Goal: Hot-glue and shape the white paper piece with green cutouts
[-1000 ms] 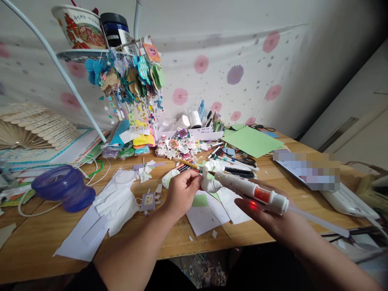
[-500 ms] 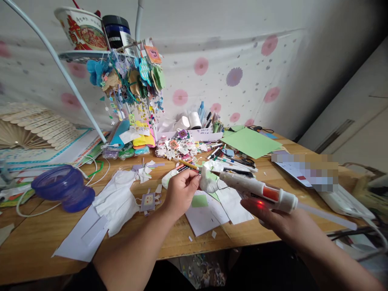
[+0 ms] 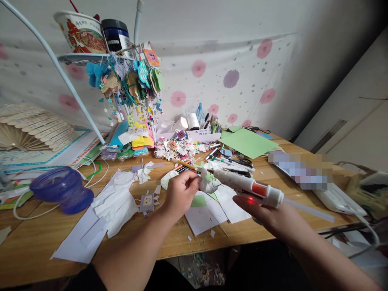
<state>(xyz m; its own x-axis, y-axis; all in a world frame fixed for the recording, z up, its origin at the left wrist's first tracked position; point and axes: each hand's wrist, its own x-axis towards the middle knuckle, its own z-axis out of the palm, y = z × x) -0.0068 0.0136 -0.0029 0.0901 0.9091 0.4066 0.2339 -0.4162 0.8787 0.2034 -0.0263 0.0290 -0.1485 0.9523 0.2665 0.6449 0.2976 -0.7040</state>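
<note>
Glue gun (image 3: 250, 186) clasped in curled right hand (image 3: 269, 216), nozzle at white lump (image 3: 208, 184); left hand (image 3: 181, 193) just left, fingertips pinched together, contents unclear.

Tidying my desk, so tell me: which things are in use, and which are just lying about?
In use: glue gun, in right hand; paper lump, pinched by left hand.
Lying about: blue bowl, green sheet, pens, fan.

The glue gun (image 3: 248, 187) is white with an orange band and a little red light. The paper sheet (image 3: 247, 142) is green, the bowl (image 3: 62, 189) is purple-blue, and the wall cloth (image 3: 230, 85) is white with pink and purple flowers.
</note>
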